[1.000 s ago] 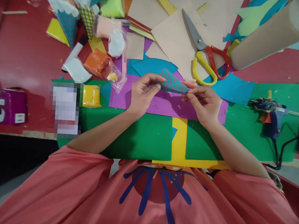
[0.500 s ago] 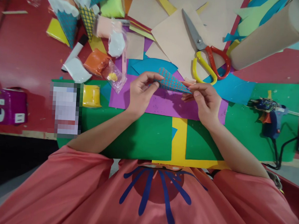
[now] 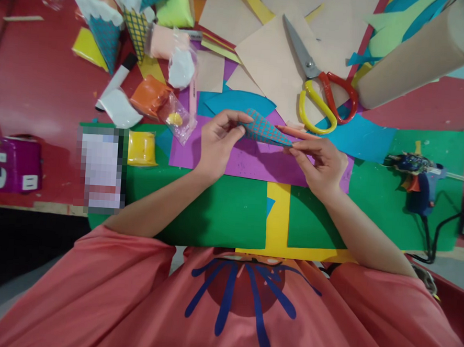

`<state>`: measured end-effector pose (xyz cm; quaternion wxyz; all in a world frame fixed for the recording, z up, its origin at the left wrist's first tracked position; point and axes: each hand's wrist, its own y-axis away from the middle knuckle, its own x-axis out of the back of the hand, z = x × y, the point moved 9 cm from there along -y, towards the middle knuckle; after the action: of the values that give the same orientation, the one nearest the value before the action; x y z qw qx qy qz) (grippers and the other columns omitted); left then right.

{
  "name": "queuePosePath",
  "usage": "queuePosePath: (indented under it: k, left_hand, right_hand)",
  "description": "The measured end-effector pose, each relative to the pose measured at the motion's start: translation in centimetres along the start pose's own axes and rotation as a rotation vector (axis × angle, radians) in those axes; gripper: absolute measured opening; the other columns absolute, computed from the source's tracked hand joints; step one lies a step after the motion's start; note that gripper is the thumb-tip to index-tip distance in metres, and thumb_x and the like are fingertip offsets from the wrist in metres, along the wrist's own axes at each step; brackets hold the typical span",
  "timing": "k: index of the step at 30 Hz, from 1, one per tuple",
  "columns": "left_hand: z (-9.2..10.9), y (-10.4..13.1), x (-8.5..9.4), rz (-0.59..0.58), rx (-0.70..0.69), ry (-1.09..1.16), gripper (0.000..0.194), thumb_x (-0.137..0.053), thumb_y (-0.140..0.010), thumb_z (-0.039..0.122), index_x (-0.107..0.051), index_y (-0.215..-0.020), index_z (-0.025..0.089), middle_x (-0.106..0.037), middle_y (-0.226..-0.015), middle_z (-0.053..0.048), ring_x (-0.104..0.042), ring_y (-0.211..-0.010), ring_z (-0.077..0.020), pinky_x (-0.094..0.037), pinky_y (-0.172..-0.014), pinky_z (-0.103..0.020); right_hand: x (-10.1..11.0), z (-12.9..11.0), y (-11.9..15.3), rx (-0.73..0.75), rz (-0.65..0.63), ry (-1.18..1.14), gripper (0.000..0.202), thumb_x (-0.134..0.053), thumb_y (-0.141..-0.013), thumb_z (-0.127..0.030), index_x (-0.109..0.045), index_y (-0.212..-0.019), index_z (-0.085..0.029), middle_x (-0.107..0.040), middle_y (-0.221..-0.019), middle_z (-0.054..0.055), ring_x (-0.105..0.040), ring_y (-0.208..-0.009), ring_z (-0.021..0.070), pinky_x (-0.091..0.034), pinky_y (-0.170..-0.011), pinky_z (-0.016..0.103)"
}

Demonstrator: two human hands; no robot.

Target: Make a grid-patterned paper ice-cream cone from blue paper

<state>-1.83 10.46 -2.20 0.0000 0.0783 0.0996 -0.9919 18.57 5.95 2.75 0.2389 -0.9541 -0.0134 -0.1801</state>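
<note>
Between my two hands is a blue paper cone (image 3: pixel 266 129) with a reddish grid pattern, its tip pointing right. My left hand (image 3: pixel 221 144) pinches the wide end between thumb and fingers. At the narrow tip, the thumb and fingers of my right hand (image 3: pixel 322 162) are closed on the paper. An orange pencil-like stick (image 3: pixel 297 132) lies just behind the cone, partly hidden by my right hand. Beneath is a purple sheet (image 3: pixel 252 161) over green sheets (image 3: pixel 214 209). Scissors (image 3: pixel 314 76) with one yellow and one red handle rest beyond the cone.
A glue gun (image 3: pixel 422 185) with a cord lies at the right, near a large beige roll (image 3: pixel 424 54). Finished-looking cones (image 3: pixel 103 32), bagged clay (image 3: pixel 150 95) and a marker (image 3: pixel 117 80) crowd the upper left. A blurred phone (image 3: pixel 101 171) and a purple power block (image 3: pixel 12 165) sit left.
My right hand has shifted slightly right and down, and its fingers sit closer to the cone's tip. The cone's tip has dipped a little left. More of the orange stick shows.
</note>
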Motion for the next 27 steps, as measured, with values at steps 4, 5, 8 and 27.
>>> queuePosePath:
  k: [4, 5, 8, 27]
  left_hand:
    - [-0.5, -0.4, 0.6, 0.032, 0.028, -0.019, 0.007, -0.071, -0.079, 0.024, -0.072, -0.086, 0.025, -0.069, -0.087, 0.002, -0.064, -0.086, -0.0148, -0.049, -0.077, -0.029]
    - [-0.6, -0.5, 0.7, 0.036, 0.032, -0.031, 0.007, -0.071, -0.079, 0.025, -0.071, -0.086, 0.025, -0.069, -0.087, 0.002, -0.064, -0.086, -0.0149, -0.05, -0.077, -0.028]
    - [-0.8, -0.5, 0.9, 0.037, 0.04, -0.075, 0.008, -0.071, -0.08, 0.029, -0.07, -0.087, 0.025, -0.068, -0.089, 0.001, -0.064, -0.088, -0.0163, -0.05, -0.081, -0.03]
    - [-1.1, -0.2, 0.5, -0.023, 0.013, -0.084, 0.009, -0.07, -0.083, 0.035, -0.07, -0.089, 0.027, -0.069, -0.091, 0.002, -0.066, -0.094, -0.0194, -0.053, -0.082, -0.035]
  right_hand:
    - [-0.3, -0.3, 0.0, -0.005, -0.055, 0.012, 0.008, -0.061, -0.09, -0.021, -0.068, -0.092, -0.024, -0.075, -0.091, -0.001, -0.075, -0.083, 0.0154, -0.063, -0.07, 0.027]
    - [-0.4, -0.2, 0.1, -0.02, -0.073, 0.02, 0.008, -0.059, -0.091, -0.022, -0.068, -0.092, -0.024, -0.075, -0.092, 0.0, -0.075, -0.084, 0.0155, -0.063, -0.071, 0.028]
    - [-0.4, 0.1, 0.2, -0.04, -0.063, 0.006, 0.009, -0.057, -0.093, -0.027, -0.065, -0.095, -0.023, -0.075, -0.091, 0.0, -0.075, -0.081, 0.0147, -0.064, -0.072, 0.028]
    - [-0.5, 0.2, -0.2, -0.087, -0.093, 0.009, 0.008, -0.064, -0.087, -0.029, -0.071, -0.085, -0.026, -0.077, -0.086, 0.0, -0.074, -0.074, 0.0174, -0.064, -0.071, 0.034]
